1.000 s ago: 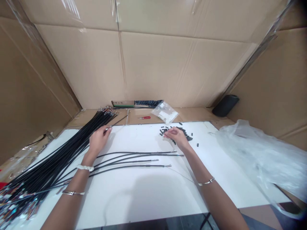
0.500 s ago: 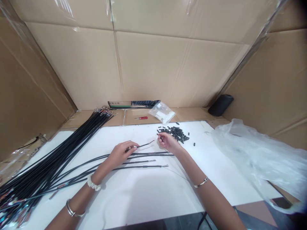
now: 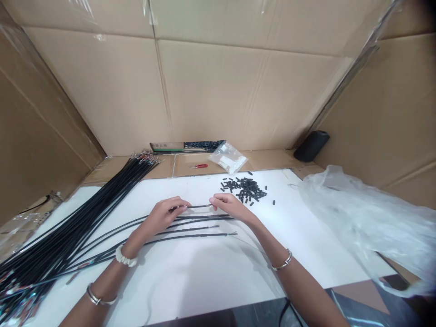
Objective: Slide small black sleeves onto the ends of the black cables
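My left hand (image 3: 167,212) is closed on a thin black cable (image 3: 197,206), its stripped end pointing right. At that end, my right hand (image 3: 221,204) pinches with thumb and finger; whatever sits between the fingertips is hidden. Just behind and to the right of this hand lies a heap of short black sleeves (image 3: 250,188) on the white tabletop (image 3: 204,272). Several more black cables (image 3: 190,235) run below both hands, with bare wire tips at their right ends.
A thick bundle of black cables (image 3: 88,204) covers the left side. Along the back are a clear plastic bag (image 3: 229,157), red-handled snips (image 3: 200,166) and a black roll (image 3: 310,146). Crumpled plastic sheeting (image 3: 368,218) lies at right. Cardboard walls (image 3: 211,91) enclose the table.
My right hand has moved left and slightly down from the sleeve heap to the cable's end. The left hand keeps its hold on the cable. The view has shifted slightly.
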The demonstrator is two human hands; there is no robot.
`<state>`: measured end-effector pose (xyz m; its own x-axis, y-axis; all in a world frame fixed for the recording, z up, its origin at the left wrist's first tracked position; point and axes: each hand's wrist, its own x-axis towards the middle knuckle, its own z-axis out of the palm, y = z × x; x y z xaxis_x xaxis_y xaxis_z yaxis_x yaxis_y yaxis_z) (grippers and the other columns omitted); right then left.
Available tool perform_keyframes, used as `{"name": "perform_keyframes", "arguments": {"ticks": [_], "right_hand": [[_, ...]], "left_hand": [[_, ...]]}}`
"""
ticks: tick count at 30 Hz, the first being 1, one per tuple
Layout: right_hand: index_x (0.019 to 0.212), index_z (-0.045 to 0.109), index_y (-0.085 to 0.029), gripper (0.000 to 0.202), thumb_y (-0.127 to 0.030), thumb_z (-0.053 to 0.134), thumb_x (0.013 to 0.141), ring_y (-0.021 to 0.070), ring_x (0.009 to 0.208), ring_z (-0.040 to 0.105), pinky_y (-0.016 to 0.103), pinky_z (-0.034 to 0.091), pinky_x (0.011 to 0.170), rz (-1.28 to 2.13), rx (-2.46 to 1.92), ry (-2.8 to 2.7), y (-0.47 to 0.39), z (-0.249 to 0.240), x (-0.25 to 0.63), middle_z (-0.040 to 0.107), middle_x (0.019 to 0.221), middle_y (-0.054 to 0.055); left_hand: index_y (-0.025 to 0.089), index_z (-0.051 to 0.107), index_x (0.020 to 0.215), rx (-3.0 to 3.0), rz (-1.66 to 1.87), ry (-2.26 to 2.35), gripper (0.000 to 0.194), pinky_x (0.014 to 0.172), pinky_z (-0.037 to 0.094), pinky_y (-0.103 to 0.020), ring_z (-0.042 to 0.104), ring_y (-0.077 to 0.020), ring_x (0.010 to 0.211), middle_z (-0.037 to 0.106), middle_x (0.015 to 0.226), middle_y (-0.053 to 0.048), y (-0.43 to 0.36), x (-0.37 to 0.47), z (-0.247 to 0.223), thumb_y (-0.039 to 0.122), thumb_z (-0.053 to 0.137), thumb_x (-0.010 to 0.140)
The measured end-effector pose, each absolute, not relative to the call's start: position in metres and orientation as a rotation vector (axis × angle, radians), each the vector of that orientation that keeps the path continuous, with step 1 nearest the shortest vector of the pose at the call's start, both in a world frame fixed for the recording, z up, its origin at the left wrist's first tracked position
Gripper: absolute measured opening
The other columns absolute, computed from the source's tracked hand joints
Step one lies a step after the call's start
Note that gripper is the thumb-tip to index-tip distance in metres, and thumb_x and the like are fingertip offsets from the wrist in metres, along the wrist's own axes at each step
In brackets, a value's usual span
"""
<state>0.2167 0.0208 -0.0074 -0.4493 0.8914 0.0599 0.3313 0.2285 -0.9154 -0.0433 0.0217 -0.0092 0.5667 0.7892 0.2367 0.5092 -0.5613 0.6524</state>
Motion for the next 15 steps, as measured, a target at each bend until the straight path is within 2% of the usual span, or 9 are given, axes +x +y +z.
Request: {"name": "perform_keyframes", "arguments": {"ticks": [6, 10, 15], "right_hand": [[0.062, 0.051, -0.016, 0.038, -0.04, 0.043, 0.091, 0.0104, 0.06, 0.041, 0.022, 0.03, 0.061, 1.022, -1.135, -1.91, 0.023, -0.017, 0.21, 0.044, 0.059, -0.004], [0.061, 0.049, -0.017, 0.037, -0.037, 0.044, 0.091, 0.0106, 0.058, 0.04, 0.022, 0.03, 0.059, 0.993, -1.156, -1.866, 0.023, -0.02, 0.206, 0.042, 0.057, -0.004], [0.062, 0.047, -0.017, 0.038, -0.04, 0.04, 0.092, 0.0111, 0.059, 0.038, 0.023, 0.03, 0.06, 1.054, -1.116, -1.845, 0.021, -0.019, 0.205, 0.041, 0.059, -0.003]], "left_hand": [[0.02, 0.06, 0.101, 2.3, 0.669, 1.118, 0.025, 0.079, 0.043, -0.027, 0.057, -0.0168, 0.086, 0.062, 0.097, -0.005, 0.023, -0.037, -0.008, 0.032, 0.04, 0.094], [0.02, 0.057, 0.11, 2.315, 0.617, 1.032, 0.027, 0.08, 0.044, -0.027, 0.056, -0.017, 0.09, 0.061, 0.105, -0.006, 0.018, -0.008, -0.003, 0.03, 0.037, 0.095], [0.02, 0.059, 0.095, 2.438, 0.698, 1.076, 0.025, 0.07, 0.042, -0.025, 0.057, -0.0151, 0.078, 0.062, 0.09, -0.002, 0.015, 0.023, -0.005, 0.032, 0.037, 0.096]]}}
